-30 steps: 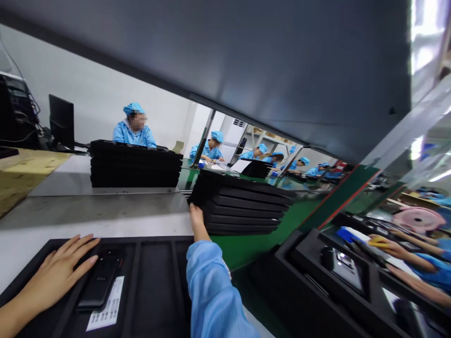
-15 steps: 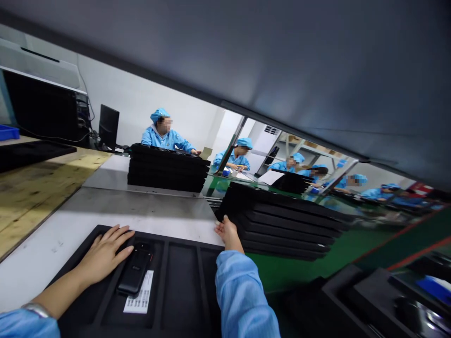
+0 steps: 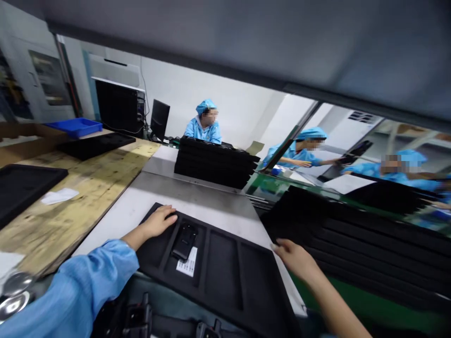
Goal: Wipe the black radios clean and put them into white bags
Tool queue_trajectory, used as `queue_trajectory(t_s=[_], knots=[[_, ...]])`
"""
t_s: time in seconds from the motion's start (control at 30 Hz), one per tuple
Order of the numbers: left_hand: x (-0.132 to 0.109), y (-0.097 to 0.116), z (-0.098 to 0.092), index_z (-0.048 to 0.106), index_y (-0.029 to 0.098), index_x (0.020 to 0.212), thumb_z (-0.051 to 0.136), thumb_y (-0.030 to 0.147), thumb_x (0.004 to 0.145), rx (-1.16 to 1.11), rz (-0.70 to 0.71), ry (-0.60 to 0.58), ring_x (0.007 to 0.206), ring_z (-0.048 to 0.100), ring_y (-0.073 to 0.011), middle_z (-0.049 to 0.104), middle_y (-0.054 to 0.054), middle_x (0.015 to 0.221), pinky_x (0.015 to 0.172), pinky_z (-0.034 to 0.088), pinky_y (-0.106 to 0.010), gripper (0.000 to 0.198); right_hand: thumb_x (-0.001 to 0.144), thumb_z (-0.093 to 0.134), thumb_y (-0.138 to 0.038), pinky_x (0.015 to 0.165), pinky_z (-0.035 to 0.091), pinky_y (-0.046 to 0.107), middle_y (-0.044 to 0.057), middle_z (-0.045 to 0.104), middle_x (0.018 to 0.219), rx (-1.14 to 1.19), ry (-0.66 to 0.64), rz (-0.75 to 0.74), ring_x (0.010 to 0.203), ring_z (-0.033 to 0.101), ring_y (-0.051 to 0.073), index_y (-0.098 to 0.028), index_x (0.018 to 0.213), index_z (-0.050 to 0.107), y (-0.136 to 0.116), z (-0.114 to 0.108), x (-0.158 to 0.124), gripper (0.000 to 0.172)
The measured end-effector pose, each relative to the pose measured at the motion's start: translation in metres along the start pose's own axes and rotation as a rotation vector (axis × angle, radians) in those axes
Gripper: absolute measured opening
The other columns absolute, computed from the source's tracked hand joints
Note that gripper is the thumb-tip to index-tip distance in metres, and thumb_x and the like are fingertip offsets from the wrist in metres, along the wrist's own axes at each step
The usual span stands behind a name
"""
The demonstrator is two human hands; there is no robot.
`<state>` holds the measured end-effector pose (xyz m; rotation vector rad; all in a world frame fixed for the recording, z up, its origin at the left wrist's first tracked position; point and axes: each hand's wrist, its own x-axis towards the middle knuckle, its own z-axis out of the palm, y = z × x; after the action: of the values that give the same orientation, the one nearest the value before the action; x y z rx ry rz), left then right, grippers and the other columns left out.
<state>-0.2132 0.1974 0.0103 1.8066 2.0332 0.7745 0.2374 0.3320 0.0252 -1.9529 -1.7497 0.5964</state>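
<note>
A black compartmented tray [image 3: 221, 291] lies on a white tabletop in front of me. One compartment holds a black handheld device [image 3: 184, 241], phone-like, with a printed white label sheet [image 3: 188, 263] partly under it. The other compartments I can see into look bare. My left hand [image 3: 160, 221] rests open on the tray's far left corner, fingers stretched over the rim. At the far right corner, my right hand [image 3: 296, 258] has its fingers curled and close together against the tray's edge; their undersides are hidden.
Stacked black trays stand at the right [image 3: 359, 239] and behind the tabletop [image 3: 214, 162]. A wooden board [image 3: 105, 188] at the left bears more black trays and a blue bin [image 3: 75, 126]. A dark shelf [image 3: 225, 42] hangs overhead. Co-workers in blue sit beyond.
The view has swung left and back, bringing the wooden board and more of the tray into sight. Both hands stay by the tray; the device and label keep their compartment.
</note>
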Motion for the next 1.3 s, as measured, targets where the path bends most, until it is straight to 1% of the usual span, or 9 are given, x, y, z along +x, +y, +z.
queue_trajectory(t_s=[0.1, 0.23, 0.43, 0.57, 0.77, 0.9, 1.03, 1.17, 1.3], knots=[[-0.011, 0.003, -0.026, 0.058, 0.012, 0.131, 0.036, 0.033, 0.098, -0.004, -0.108, 0.074, 0.119, 0.060, -0.0214, 0.065, -0.012, 0.128, 0.104, 0.044, -0.032, 0.045, 0.076, 0.075, -0.034, 0.090, 0.049, 0.042, 0.020, 0.069, 0.107, -0.181, -0.119, 0.037, 0.101, 0.067, 0.034, -0.014, 0.110, 0.070, 0.042, -0.007, -0.061, 0.040], [-0.042, 0.023, -0.048, 0.061, 0.013, 0.126, 0.045, 0.033, 0.095, 0.007, -0.130, 0.056, 0.108, 0.065, -0.0222, 0.070, -0.010, 0.115, 0.097, 0.047, -0.031, 0.040, 0.087, 0.059, -0.043, 0.089, 0.050, 0.038, 0.022, 0.067, 0.115, -0.391, -0.232, 0.056, 0.105, 0.067, 0.032, -0.007, 0.128, 0.058, 0.068, 0.007, -0.123, 0.054], [-0.126, 0.082, -0.049, 0.066, 0.014, 0.119, 0.055, 0.031, 0.088, 0.027, 0.054, -0.058, 0.112, 0.061, -0.0270, 0.067, -0.012, 0.120, 0.101, 0.045, -0.038, 0.036, 0.090, 0.053, -0.037, 0.085, 0.048, 0.036, 0.017, 0.070, 0.111, -0.407, -0.170, 0.005, 0.106, 0.066, 0.031, -0.011, 0.129, 0.058, 0.035, 0.031, -0.127, 0.047], [-0.209, 0.095, -0.051, 0.066, 0.023, 0.121, 0.054, 0.033, 0.090, 0.047, 0.165, -0.116, 0.120, 0.056, -0.0258, 0.063, -0.005, 0.130, 0.108, 0.041, -0.039, 0.035, 0.092, 0.051, -0.038, 0.086, 0.048, 0.036, 0.019, 0.069, 0.112, -0.388, -0.112, -0.050, 0.107, 0.065, 0.030, -0.010, 0.128, 0.059, 0.010, 0.037, -0.121, 0.046], [-0.329, 0.052, -0.055, 0.064, 0.029, 0.124, 0.045, 0.036, 0.097, 0.156, 0.147, -0.050, 0.123, 0.055, -0.0250, 0.060, -0.004, 0.134, 0.108, 0.043, -0.040, 0.034, 0.092, 0.044, -0.046, 0.093, 0.046, 0.040, 0.023, 0.057, 0.128, -0.341, -0.050, -0.107, 0.112, 0.061, 0.031, -0.007, 0.133, 0.054, 0.012, 0.025, -0.166, 0.057], [-0.376, 0.013, -0.047, 0.061, 0.025, 0.126, 0.046, 0.032, 0.097, 0.232, 0.053, 0.244, 0.116, 0.058, -0.0262, 0.062, -0.009, 0.128, 0.100, 0.049, -0.040, 0.033, 0.087, 0.039, -0.052, 0.088, 0.049, 0.043, 0.022, 0.056, 0.125, -0.298, -0.016, -0.143, 0.098, 0.065, 0.032, -0.007, 0.132, 0.054, 0.051, 0.021, -0.234, 0.065], [-0.396, -0.012, -0.029, 0.052, 0.021, 0.132, 0.048, 0.032, 0.096, 0.303, 0.005, 0.460, 0.107, 0.060, -0.0253, 0.062, -0.011, 0.119, 0.092, 0.051, -0.039, 0.037, 0.084, 0.033, -0.059, 0.082, 0.051, 0.044, 0.018, 0.061, 0.116, -0.204, 0.026, -0.155, 0.093, 0.064, 0.032, -0.011, 0.122, 0.060, 0.090, 0.035, -0.298, 0.066], [-0.397, -0.021, -0.018, 0.048, 0.020, 0.135, 0.047, 0.032, 0.097, 0.373, 0.032, 0.413, 0.105, 0.059, -0.0270, 0.060, -0.012, 0.119, 0.093, 0.048, -0.041, 0.040, 0.087, 0.030, -0.054, 0.086, 0.050, 0.045, 0.019, 0.059, 0.118, -0.160, 0.127, -0.173, 0.105, 0.060, 0.034, -0.010, 0.121, 0.060, 0.090, 0.045, -0.337, 0.063], [-0.393, -0.029, -0.024, 0.050, 0.019, 0.132, 0.045, 0.036, 0.097, 0.407, 0.073, 0.390, 0.104, 0.057, -0.0283, 0.061, -0.012, 0.118, 0.094, 0.046, -0.043, 0.040, 0.088, 0.035, -0.046, 0.090, 0.048, 0.046, 0.017, 0.060, 0.117, -0.115, 0.185, -0.197, 0.103, 0.061, 0.032, -0.012, 0.119, 0.062, 0.081, 0.045, -0.356, 0.054]])
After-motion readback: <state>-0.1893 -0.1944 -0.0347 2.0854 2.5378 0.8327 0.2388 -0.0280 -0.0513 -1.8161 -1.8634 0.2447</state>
